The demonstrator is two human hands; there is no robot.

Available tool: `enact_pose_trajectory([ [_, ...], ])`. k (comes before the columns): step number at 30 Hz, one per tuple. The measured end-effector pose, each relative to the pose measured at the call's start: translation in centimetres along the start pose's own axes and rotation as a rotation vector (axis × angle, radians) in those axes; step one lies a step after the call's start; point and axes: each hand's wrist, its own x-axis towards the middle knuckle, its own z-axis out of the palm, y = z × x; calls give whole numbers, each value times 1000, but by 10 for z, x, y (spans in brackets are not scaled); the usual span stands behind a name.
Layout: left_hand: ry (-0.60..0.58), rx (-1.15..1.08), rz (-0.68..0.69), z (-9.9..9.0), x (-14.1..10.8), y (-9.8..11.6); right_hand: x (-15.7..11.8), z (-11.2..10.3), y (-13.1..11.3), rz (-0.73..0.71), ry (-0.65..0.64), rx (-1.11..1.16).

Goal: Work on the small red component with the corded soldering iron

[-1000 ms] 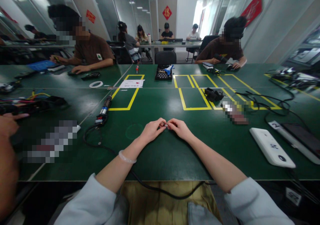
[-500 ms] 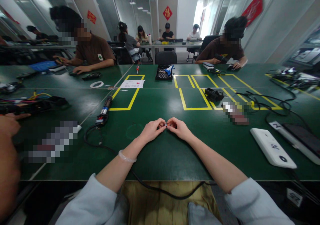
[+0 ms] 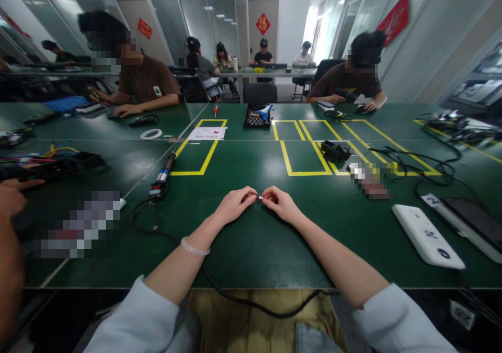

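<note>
My left hand (image 3: 238, 203) and my right hand (image 3: 280, 203) meet low over the green table, fingertips almost touching. Between them is a tiny red and white part (image 3: 260, 197), too small to name. The thumb and fingers of my right hand are pinched on it. My left hand is also closed in a pinch at the part's other side; whether it grips the same part or something thin of its own is hidden. To the left lies a black cylindrical device (image 3: 162, 175) with a blue and silver band, its cable curving down toward the table edge.
A white power bank (image 3: 428, 236) lies at right near a phone-like device (image 3: 470, 219). Black cables (image 3: 423, 159) and a black bracket-like part (image 3: 335, 151) sit beyond. A black tray of bits (image 3: 253, 116) stands at the back. A neighbour's hand (image 3: 11, 196) is at far left.
My left hand has shifted slightly left, so the fingertips are a little further apart and more of the small red and white part shows. The view has tilted slightly.
</note>
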Motion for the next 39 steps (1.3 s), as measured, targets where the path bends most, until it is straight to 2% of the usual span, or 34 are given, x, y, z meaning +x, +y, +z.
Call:
enact_pose_trajectory([
  [4,150,85,-37,-25,4,-23,1,0,-1,36,2,39],
  [7,335,348,-133,-55,-2,-57,2,0,-3,47,-6,47],
  [9,471,584,-307,-78,-14,-83,2,1,-4,52,-12,46],
  [11,558,736,-528,-100,-30,-107,2,1,-4,54,-17,43],
  [12,559,764,-653,-110,-38,-117,3,1,-3,54,-19,41],
  [15,411,702,-902,-136,-59,-141,3,1,-1,46,-23,36],
  [17,320,644,-977,-146,-66,-149,3,1,1,42,-24,34],
  [20,260,633,-1005,-153,-67,-154,3,0,2,43,-21,32],
  [24,268,678,-977,-145,-59,-144,2,0,0,48,-29,33],
  [28,288,701,-912,-124,-45,-123,2,1,-1,56,-20,39],
  [33,254,731,-692,-89,-26,-87,1,1,-3,42,-13,11],
  [39,183,586,-350,-34,-7,-38,2,1,-2,29,21,-19],
])
